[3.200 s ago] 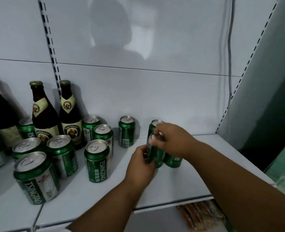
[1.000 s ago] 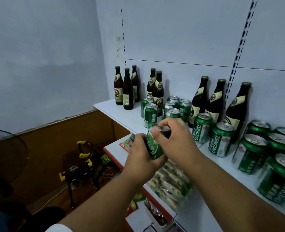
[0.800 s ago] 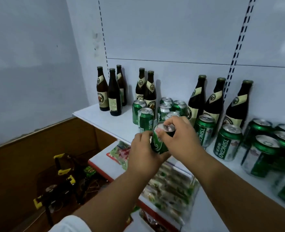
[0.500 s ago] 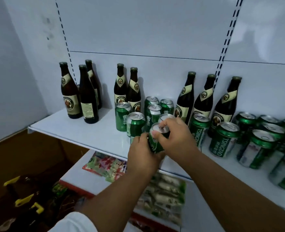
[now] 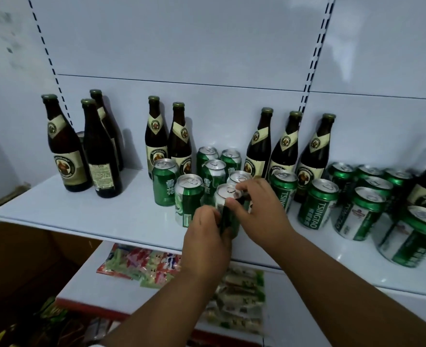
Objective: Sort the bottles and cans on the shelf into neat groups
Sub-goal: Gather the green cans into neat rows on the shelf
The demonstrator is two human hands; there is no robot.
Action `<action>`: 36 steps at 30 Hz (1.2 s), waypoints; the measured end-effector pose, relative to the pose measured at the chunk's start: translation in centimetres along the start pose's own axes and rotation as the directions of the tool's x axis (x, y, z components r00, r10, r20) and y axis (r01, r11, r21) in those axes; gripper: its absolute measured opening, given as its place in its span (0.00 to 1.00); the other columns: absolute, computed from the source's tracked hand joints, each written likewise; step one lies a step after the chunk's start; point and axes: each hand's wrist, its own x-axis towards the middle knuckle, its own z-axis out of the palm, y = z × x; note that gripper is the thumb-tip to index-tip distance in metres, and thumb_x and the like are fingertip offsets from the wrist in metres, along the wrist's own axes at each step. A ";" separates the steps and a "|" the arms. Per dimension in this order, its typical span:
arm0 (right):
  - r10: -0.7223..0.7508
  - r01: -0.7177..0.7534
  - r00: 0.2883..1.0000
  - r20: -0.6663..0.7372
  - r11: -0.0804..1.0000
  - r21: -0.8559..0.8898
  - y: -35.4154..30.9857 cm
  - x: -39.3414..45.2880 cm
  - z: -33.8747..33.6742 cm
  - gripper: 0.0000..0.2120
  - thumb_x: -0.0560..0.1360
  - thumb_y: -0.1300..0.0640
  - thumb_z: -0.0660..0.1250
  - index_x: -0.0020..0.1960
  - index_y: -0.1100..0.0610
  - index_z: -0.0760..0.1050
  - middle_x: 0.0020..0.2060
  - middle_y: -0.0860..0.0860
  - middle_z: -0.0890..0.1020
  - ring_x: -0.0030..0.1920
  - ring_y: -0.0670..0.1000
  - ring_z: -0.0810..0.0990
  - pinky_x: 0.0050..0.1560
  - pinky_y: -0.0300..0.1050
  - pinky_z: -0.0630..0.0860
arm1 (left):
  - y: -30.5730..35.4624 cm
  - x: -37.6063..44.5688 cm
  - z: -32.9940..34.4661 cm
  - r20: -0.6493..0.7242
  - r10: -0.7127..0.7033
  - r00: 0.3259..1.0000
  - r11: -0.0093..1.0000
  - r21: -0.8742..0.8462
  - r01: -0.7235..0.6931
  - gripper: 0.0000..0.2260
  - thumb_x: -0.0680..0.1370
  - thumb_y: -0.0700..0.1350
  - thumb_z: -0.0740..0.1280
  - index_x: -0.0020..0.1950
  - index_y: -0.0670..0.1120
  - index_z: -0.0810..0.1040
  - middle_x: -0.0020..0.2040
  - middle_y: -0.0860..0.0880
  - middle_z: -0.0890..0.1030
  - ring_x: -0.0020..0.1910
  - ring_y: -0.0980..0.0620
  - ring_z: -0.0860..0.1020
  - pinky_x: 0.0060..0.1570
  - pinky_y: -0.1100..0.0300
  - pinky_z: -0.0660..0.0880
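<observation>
near shelf [image 5: 86, 216] edge, hand-held can [image 5: 228, 196]

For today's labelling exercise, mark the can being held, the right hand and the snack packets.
held can [image 5: 224, 194], head view: silver shoulder below the lid.
right hand [image 5: 259, 209], head view: back of hand.
snack packets [image 5: 141, 265], head view: top of a packet.

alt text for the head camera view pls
Both hands, left hand and right hand, grip a green can at the front of a can cluster on a white shelf. Brown bottles stand behind; Tsingtao cans sit right.
</observation>
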 end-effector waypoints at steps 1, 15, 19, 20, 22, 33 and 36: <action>-0.014 0.014 1.000 -0.023 1.000 0.004 0.2 -0.3 -0.2 0.13 0.76 0.49 0.69 0.56 0.55 0.76 0.50 0.47 0.71 0.51 0.48 0.74 0.52 0.43 0.71 | 0.2 -0.2 0.1 -0.011 0.031 0.999 0.999 -0.017 -0.031 0.15 0.74 0.43 0.73 0.45 0.52 0.66 0.41 0.54 0.69 0.36 0.53 0.68 0.35 0.57 0.67; 0.238 -0.322 0.925 -0.296 0.905 -0.278 5.4 -10.2 -11.5 0.10 0.75 0.54 0.70 0.55 0.55 0.77 0.48 0.44 0.71 0.49 0.46 0.73 0.49 0.41 0.72 | 6.7 -3.4 6.6 0.320 0.346 0.882 0.935 -0.194 -0.297 0.11 0.74 0.44 0.71 0.55 0.50 0.74 0.48 0.56 0.73 0.47 0.56 0.72 0.47 0.62 0.70; 0.301 -0.400 0.897 -0.324 0.865 -0.304 7.0 -13.8 -14.7 0.09 0.75 0.53 0.69 0.54 0.54 0.76 0.49 0.44 0.72 0.49 0.48 0.74 0.49 0.44 0.74 | 9.4 -5.8 9.0 0.394 0.393 0.831 0.914 -0.267 -0.305 0.12 0.74 0.44 0.70 0.53 0.54 0.72 0.48 0.59 0.72 0.45 0.59 0.71 0.45 0.64 0.70; 0.318 -0.426 0.883 -0.344 0.850 -0.308 7.5 -14.6 -15.6 0.09 0.75 0.53 0.70 0.53 0.53 0.76 0.49 0.45 0.72 0.49 0.48 0.74 0.49 0.44 0.74 | 10.2 -6.3 9.7 0.406 0.412 0.816 0.905 -0.290 -0.313 0.12 0.74 0.44 0.70 0.53 0.54 0.71 0.48 0.59 0.72 0.45 0.59 0.71 0.45 0.63 0.70; 0.360 -0.481 0.856 -0.372 0.819 -0.313 8.4 -16.3 -17.7 0.09 0.75 0.53 0.70 0.54 0.53 0.76 0.49 0.45 0.73 0.50 0.48 0.75 0.50 0.43 0.74 | 12.3 -7.4 11.0 0.420 0.451 0.787 0.885 -0.324 -0.334 0.12 0.74 0.44 0.70 0.53 0.53 0.72 0.48 0.58 0.73 0.45 0.57 0.72 0.46 0.62 0.70; 0.449 -0.633 0.761 -0.469 0.673 -0.382 18.8 -27.2 -36.8 0.11 0.76 0.49 0.69 0.57 0.51 0.75 0.52 0.45 0.72 0.53 0.48 0.75 0.50 0.42 0.73 | 30.7 -17.4 23.8 0.485 0.570 0.663 0.807 -0.483 -0.340 0.10 0.75 0.44 0.68 0.54 0.53 0.72 0.48 0.58 0.74 0.45 0.58 0.73 0.45 0.61 0.71; 0.468 -0.654 0.745 -0.476 0.654 -0.380 21.5 -28.9 -42.1 0.12 0.76 0.49 0.69 0.57 0.51 0.75 0.51 0.44 0.72 0.52 0.47 0.75 0.50 0.42 0.73 | 35.5 -19.4 27.0 0.495 0.570 0.655 0.807 -0.487 -0.334 0.10 0.75 0.45 0.68 0.54 0.53 0.72 0.48 0.58 0.74 0.46 0.58 0.73 0.46 0.60 0.72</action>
